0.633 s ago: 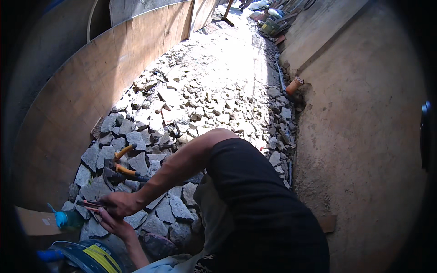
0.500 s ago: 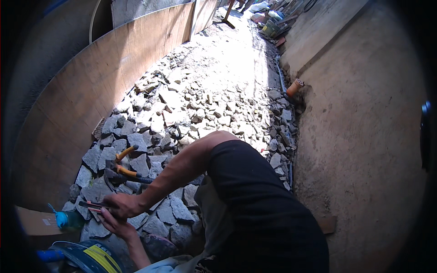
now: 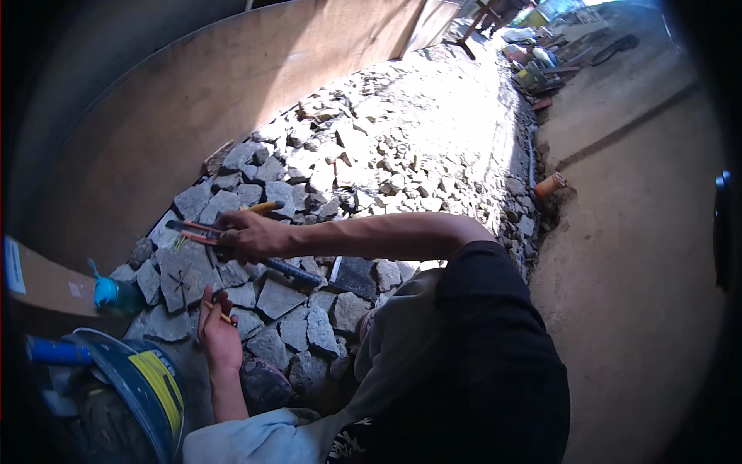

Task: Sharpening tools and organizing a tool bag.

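Observation:
My right hand (image 3: pixel 255 236) is closed round a pliers-like tool (image 3: pixel 202 231) with two reddish arms and dark ends, held apart above the rubble. Behind that hand lies a yellow-handled tool (image 3: pixel 267 206), mostly covered; a dark ribbed bar (image 3: pixel 294 272) extends from beneath the hand. Lower down, my left hand (image 3: pixel 221 340) is turned up with its fingers curled and a thin yellowish stick (image 3: pixel 225 318) between them. Broken grey stones (image 3: pixel 280 300) lie under both hands. A flat slab (image 3: pixel 185 272) with some thin dark wire on it sits between the hands.
At the lower left stand a dark bucket (image 3: pixel 158 387) with a yellow label, a teal bottle (image 3: pixel 116 294) and a cardboard box (image 3: pixel 58 282). Plywood boards (image 3: pixel 193 85) line the left; an earthen wall (image 3: pixel 634 255) with an orange pipe stub (image 3: pixel 550 185) bounds the right.
My hands were together at the lower left and have separated. The right hand has moved up and right with the pliers-like tool, over the yellow-handled tool. The view has shifted.

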